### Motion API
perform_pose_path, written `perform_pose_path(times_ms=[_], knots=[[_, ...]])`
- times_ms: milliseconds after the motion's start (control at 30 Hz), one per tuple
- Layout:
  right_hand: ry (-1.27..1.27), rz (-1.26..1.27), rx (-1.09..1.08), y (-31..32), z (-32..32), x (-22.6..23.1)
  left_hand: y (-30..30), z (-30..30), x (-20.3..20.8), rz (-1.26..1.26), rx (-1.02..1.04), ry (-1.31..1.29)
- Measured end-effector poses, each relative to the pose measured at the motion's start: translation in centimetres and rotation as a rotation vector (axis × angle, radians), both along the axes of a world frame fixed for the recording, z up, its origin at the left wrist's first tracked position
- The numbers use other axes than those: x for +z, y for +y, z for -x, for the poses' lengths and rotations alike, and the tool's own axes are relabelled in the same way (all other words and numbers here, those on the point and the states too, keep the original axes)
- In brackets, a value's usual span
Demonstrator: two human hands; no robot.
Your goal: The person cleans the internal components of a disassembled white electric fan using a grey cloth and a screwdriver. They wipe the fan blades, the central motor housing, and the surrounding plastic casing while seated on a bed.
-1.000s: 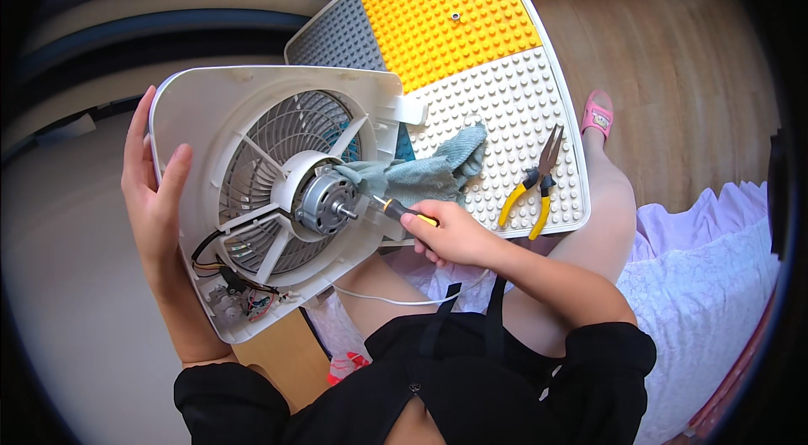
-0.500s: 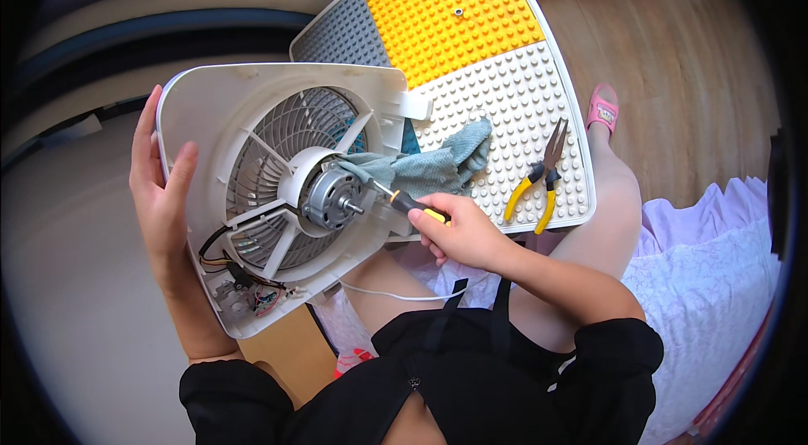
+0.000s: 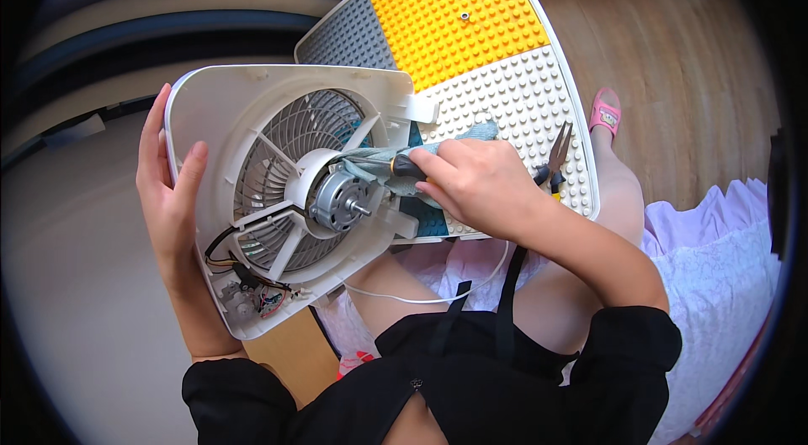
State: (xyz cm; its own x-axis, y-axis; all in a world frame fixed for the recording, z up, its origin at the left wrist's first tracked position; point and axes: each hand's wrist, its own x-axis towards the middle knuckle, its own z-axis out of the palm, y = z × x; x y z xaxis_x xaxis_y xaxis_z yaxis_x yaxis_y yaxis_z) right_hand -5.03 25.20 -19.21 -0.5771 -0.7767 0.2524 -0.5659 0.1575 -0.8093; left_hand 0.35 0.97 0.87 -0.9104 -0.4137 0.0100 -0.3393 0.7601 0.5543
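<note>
My left hand (image 3: 171,192) grips the left rim of an opened white fan housing (image 3: 206,121), thumb on the inner side, fingers behind. At the housing's centre sits a bare silver motor (image 3: 337,202) with its shaft pointing toward me; a grille (image 3: 290,133) lies behind. My right hand (image 3: 480,175) is closed round a screwdriver (image 3: 406,165) with a black and yellow handle, right of the motor. Its tip is hidden in a grey-blue cloth (image 3: 370,163) tucked against the motor's upper right side. The cloth runs on under my right hand.
Pliers (image 3: 555,154) with yellow and black handles lie on a studded table (image 3: 505,100), partly behind my right hand. A small metal nut-like piece (image 3: 465,16) sits on the yellow section. Wires and a small circuit board (image 3: 268,298) show in the housing's lower corner. A white cord (image 3: 421,300) crosses my lap.
My right hand has moved up and to the right, turning the screwdriver flatter against the cloth. The hand now covers part of the cloth and pliers. My left hand keeps its hold.
</note>
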Motion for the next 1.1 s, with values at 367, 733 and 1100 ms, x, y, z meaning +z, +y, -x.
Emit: perform_pose_path(times_ms=[367, 733, 1100], knots=[[-0.655, 0.029, 0.0, 1.1, -2.0, -1.3, -0.1, -0.2, 0.0, -0.007, -0.013, 0.026], [0.125, -0.029, 0.005, 0.5, 0.6, 1.9, -0.2, 0.1, 0.1, -0.017, -0.006, 0.02], [0.11, -0.012, 0.022, 0.8, 1.3, 2.2, -0.3, -0.1, 0.0, -0.034, -0.006, -0.01]])
